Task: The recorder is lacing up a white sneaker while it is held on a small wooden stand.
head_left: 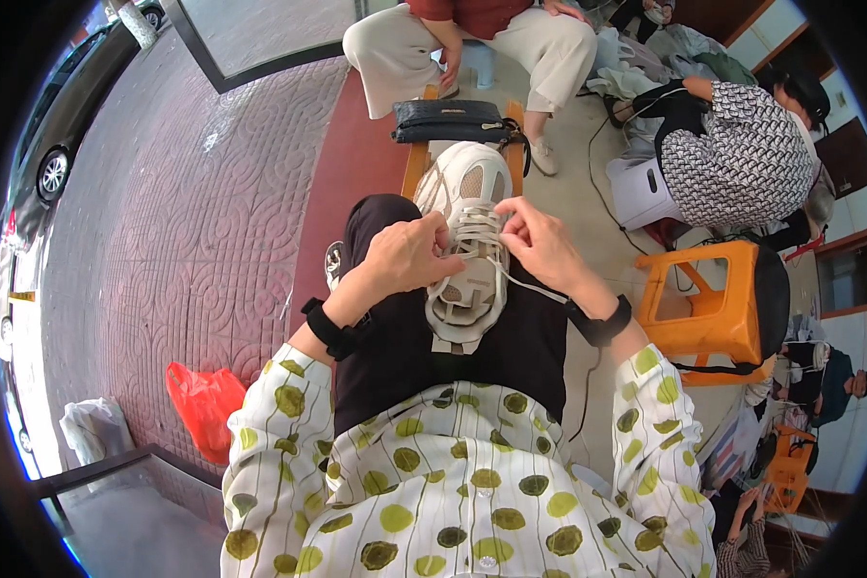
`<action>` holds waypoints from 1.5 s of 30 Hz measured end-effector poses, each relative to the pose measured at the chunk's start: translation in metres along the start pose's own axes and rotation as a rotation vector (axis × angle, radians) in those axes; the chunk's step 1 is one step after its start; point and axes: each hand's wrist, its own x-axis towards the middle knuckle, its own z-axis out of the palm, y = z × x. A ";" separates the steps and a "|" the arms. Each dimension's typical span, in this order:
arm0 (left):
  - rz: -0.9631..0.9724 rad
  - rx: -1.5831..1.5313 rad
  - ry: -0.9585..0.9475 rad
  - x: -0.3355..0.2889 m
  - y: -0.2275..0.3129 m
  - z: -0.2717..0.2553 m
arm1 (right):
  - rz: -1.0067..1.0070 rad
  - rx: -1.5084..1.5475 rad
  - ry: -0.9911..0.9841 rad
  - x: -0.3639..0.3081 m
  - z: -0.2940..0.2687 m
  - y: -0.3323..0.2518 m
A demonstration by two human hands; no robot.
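A beige and white sneaker [474, 293] rests on my lap, its toe pointing away from me and its heel towards my body. Pale shoelaces [478, 229] cross its tongue in several rows, and one loose length trails right towards my right wrist. On the left side of the lacing, my left hand [407, 254] is curled, thumb and fingers at the lace. Opposite it, my right hand [543, 249] pinches the lace between thumb and forefinger at the eyelets. The fingers partly hide the lace in both hands.
Beyond the shoe's toe, a black zip pouch [448, 122] lies on a wooden stool [417, 159]. A person in white trousers [564, 58] sits opposite. To the right stand an orange plastic stool [713, 299] and a person in a patterned top [742, 159]. A red bag [200, 405] lies left.
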 end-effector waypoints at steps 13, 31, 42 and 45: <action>0.009 0.034 -0.003 -0.012 -0.003 0.000 | -0.052 0.095 0.036 -0.013 0.027 -0.006; -0.026 -0.065 -0.054 0.007 0.003 -0.010 | 0.071 0.348 -0.002 -0.007 -0.011 0.023; -0.043 -0.071 -0.072 -0.005 0.000 -0.004 | -0.137 0.133 0.031 -0.025 0.006 0.004; -0.036 -0.053 -0.045 -0.004 0.000 -0.002 | -0.156 0.114 0.072 -0.028 0.011 0.007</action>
